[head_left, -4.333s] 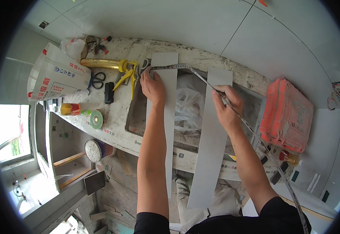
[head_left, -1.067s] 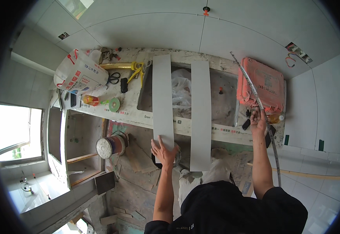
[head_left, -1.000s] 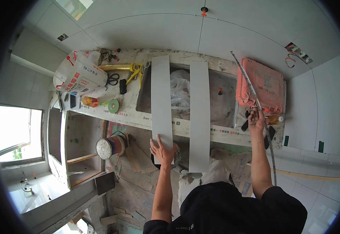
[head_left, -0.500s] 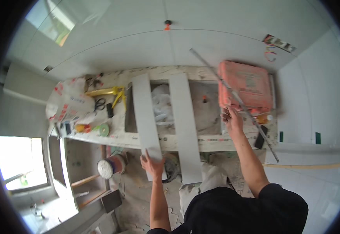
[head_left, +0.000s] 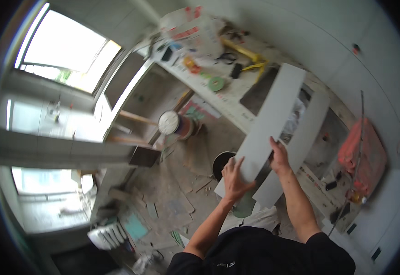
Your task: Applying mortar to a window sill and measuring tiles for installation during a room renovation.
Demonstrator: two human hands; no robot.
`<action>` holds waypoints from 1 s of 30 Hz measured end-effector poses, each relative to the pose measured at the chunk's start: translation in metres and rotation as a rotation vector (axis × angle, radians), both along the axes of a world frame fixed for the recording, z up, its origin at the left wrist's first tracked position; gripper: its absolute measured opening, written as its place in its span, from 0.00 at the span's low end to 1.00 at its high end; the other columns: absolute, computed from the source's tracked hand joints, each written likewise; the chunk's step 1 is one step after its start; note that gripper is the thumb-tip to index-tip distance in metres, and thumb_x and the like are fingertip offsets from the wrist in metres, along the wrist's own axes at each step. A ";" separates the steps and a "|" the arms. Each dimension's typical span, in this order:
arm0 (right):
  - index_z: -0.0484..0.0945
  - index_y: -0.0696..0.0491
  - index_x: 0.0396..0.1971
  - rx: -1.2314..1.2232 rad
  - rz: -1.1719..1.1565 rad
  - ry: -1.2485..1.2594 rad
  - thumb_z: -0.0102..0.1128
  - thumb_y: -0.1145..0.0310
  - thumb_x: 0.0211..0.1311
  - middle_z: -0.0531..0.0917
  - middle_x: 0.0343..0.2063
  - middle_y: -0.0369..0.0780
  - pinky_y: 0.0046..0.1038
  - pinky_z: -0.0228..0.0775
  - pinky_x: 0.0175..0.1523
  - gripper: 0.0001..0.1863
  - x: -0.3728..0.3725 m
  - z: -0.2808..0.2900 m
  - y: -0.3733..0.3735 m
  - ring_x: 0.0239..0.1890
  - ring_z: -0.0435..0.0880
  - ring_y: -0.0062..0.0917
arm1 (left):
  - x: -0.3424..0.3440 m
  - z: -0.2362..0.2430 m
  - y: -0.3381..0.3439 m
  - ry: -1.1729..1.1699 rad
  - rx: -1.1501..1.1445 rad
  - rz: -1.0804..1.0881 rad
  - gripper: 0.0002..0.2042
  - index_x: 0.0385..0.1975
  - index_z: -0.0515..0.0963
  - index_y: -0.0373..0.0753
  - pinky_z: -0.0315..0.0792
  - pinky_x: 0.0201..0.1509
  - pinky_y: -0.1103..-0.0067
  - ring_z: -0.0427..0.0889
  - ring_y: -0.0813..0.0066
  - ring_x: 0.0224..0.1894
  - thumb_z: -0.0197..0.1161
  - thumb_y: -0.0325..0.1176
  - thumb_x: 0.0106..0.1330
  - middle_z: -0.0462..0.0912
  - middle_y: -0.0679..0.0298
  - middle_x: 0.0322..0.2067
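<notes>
A long pale grey tile strip (head_left: pixel 273 119) slants from the worktop toward me, its near end sticking out past the front edge. My left hand (head_left: pixel 235 179) grips its left edge near that end, fingers over the top. On the opposite edge, a little farther up, my right hand (head_left: pixel 280 156) clasps the strip, thumb on the upper face; the fingers beneath are hidden. A second pale strip (head_left: pixel 307 119) lies beside it to the right, across the same cutout in the worktop (head_left: pixel 229 107).
A yellow caulking gun (head_left: pixel 245 51), green tape roll (head_left: pixel 216 83) and white sack (head_left: pixel 193 34) sit on the worktop's far part. At right, a long metal bar (head_left: pixel 360 137) leans by a red case (head_left: pixel 367 153). A bucket (head_left: pixel 186 126) and black tub (head_left: pixel 223 162) stand below.
My view has turned left. My right hand has left the metal bar beside the red case and come to the first strip's right edge. My left hand now grips its left edge.
</notes>
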State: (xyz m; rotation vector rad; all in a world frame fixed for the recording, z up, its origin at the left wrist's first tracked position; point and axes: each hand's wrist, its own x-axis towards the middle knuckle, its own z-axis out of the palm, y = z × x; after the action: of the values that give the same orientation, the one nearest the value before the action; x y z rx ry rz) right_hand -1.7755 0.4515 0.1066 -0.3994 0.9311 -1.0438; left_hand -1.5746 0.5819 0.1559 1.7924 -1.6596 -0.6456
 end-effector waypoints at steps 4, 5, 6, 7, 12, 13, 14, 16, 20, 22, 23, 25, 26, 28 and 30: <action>0.81 0.64 0.66 -0.166 -0.017 0.335 0.66 0.60 0.85 0.89 0.56 0.40 0.32 0.75 0.69 0.24 0.084 0.064 0.045 0.59 0.86 0.28 | 0.055 -0.004 0.064 0.055 -0.101 0.071 0.58 0.81 0.69 0.52 0.60 0.79 0.52 0.67 0.41 0.78 0.88 0.43 0.42 0.65 0.42 0.77; 0.81 0.64 0.65 -0.275 -0.033 0.372 0.65 0.60 0.85 0.89 0.56 0.40 0.32 0.74 0.69 0.23 0.114 0.077 0.060 0.59 0.86 0.28 | 0.073 -0.008 0.081 0.042 -0.150 0.102 0.57 0.82 0.68 0.50 0.61 0.80 0.53 0.67 0.40 0.78 0.88 0.44 0.44 0.65 0.42 0.77; 0.82 0.64 0.64 -0.386 -0.054 0.407 0.64 0.60 0.86 0.89 0.55 0.40 0.31 0.73 0.69 0.22 0.143 0.086 0.073 0.59 0.86 0.28 | 0.093 -0.014 0.095 0.031 -0.199 0.128 0.57 0.83 0.67 0.48 0.61 0.80 0.53 0.67 0.40 0.78 0.89 0.45 0.47 0.65 0.42 0.78; 0.82 0.64 0.64 -0.399 -0.029 0.426 0.64 0.60 0.86 0.89 0.55 0.40 0.31 0.73 0.69 0.22 0.162 0.091 0.083 0.59 0.86 0.28 | 0.112 -0.016 0.108 0.053 -0.205 0.153 0.57 0.83 0.67 0.48 0.61 0.80 0.53 0.67 0.40 0.78 0.89 0.45 0.47 0.65 0.42 0.78; 0.87 0.62 0.52 -0.624 0.132 0.686 0.66 0.52 0.85 0.89 0.41 0.35 0.30 0.73 0.53 0.24 0.295 0.141 0.119 0.44 0.81 0.20 | 0.261 0.010 0.152 0.422 -0.356 0.163 0.51 0.83 0.64 0.37 0.68 0.79 0.58 0.72 0.42 0.75 0.86 0.44 0.63 0.71 0.44 0.75; 0.88 0.61 0.49 -0.713 0.235 0.816 0.68 0.52 0.84 0.87 0.34 0.30 0.28 0.72 0.45 0.23 0.307 0.150 0.122 0.38 0.77 0.16 | 0.293 0.025 0.166 0.315 -0.392 0.189 0.49 0.83 0.64 0.37 0.70 0.78 0.59 0.75 0.44 0.73 0.85 0.42 0.64 0.72 0.45 0.74; 0.88 0.61 0.42 -0.799 0.288 0.939 0.72 0.51 0.81 0.81 0.26 0.25 0.27 0.64 0.34 0.23 0.329 0.153 0.120 0.31 0.70 0.13 | 0.331 0.049 0.174 0.374 -0.399 0.272 0.45 0.82 0.66 0.36 0.74 0.76 0.62 0.80 0.46 0.70 0.82 0.40 0.67 0.74 0.46 0.73; 0.88 0.62 0.43 -0.804 0.412 0.809 0.73 0.52 0.80 0.82 0.26 0.26 0.26 0.65 0.34 0.23 0.375 0.161 0.133 0.31 0.72 0.12 | 0.403 0.083 0.195 0.509 -0.371 0.316 0.39 0.78 0.70 0.35 0.78 0.72 0.63 0.83 0.52 0.68 0.81 0.39 0.70 0.78 0.50 0.69; 0.90 0.62 0.45 -0.836 0.812 0.581 0.77 0.60 0.76 0.88 0.28 0.31 0.24 0.72 0.36 0.17 0.494 0.194 0.165 0.31 0.77 0.11 | 0.500 0.107 0.237 1.025 -0.124 0.077 0.32 0.72 0.77 0.34 0.82 0.66 0.65 0.88 0.62 0.60 0.80 0.41 0.73 0.86 0.55 0.61; 0.90 0.61 0.45 -0.829 0.958 0.555 0.78 0.62 0.75 0.89 0.28 0.32 0.25 0.74 0.38 0.15 0.525 0.202 0.181 0.32 0.78 0.11 | 0.525 0.102 0.256 1.047 -0.058 0.142 0.29 0.68 0.79 0.33 0.82 0.64 0.66 0.88 0.64 0.58 0.79 0.41 0.74 0.88 0.56 0.58; 0.91 0.61 0.44 -0.862 1.058 0.537 0.79 0.63 0.74 0.89 0.28 0.34 0.26 0.75 0.38 0.15 0.540 0.200 0.178 0.31 0.79 0.11 | 0.540 0.103 0.253 1.068 0.000 0.207 0.26 0.65 0.82 0.33 0.82 0.62 0.67 0.89 0.65 0.55 0.79 0.41 0.74 0.89 0.57 0.55; 0.91 0.60 0.44 -0.906 1.120 0.519 0.80 0.63 0.72 0.89 0.27 0.35 0.27 0.76 0.38 0.14 0.564 0.196 0.158 0.31 0.79 0.12 | 0.554 0.108 0.257 0.844 -0.020 0.251 0.19 0.58 0.85 0.32 0.82 0.58 0.69 0.88 0.67 0.53 0.76 0.40 0.77 0.90 0.58 0.50; 0.91 0.60 0.42 -0.931 1.240 0.544 0.82 0.63 0.71 0.89 0.26 0.36 0.27 0.76 0.38 0.15 0.577 0.192 0.149 0.30 0.80 0.12 | 0.560 0.104 0.257 0.760 -0.106 0.231 0.18 0.57 0.86 0.33 0.83 0.57 0.68 0.88 0.67 0.52 0.76 0.39 0.77 0.90 0.58 0.49; 0.91 0.59 0.40 -0.923 1.355 0.531 0.83 0.61 0.70 0.89 0.25 0.40 0.27 0.78 0.39 0.16 0.602 0.196 0.136 0.30 0.84 0.14 | 0.572 0.094 0.251 0.668 -0.186 0.193 0.17 0.57 0.86 0.33 0.83 0.56 0.68 0.88 0.68 0.51 0.75 0.39 0.78 0.90 0.59 0.48; 0.91 0.59 0.40 -0.884 1.378 0.542 0.83 0.60 0.69 0.90 0.26 0.42 0.28 0.79 0.40 0.17 0.626 0.196 0.113 0.31 0.85 0.15 | 0.584 0.087 0.237 0.724 -0.025 0.268 0.16 0.56 0.86 0.32 0.83 0.53 0.69 0.87 0.69 0.49 0.75 0.38 0.79 0.90 0.61 0.47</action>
State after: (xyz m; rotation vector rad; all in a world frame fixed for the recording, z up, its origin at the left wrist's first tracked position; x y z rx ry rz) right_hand -1.1499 0.5649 0.3029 -1.8098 0.3678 0.0477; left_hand -0.9908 0.8186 0.2426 1.4694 -0.9210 -0.9902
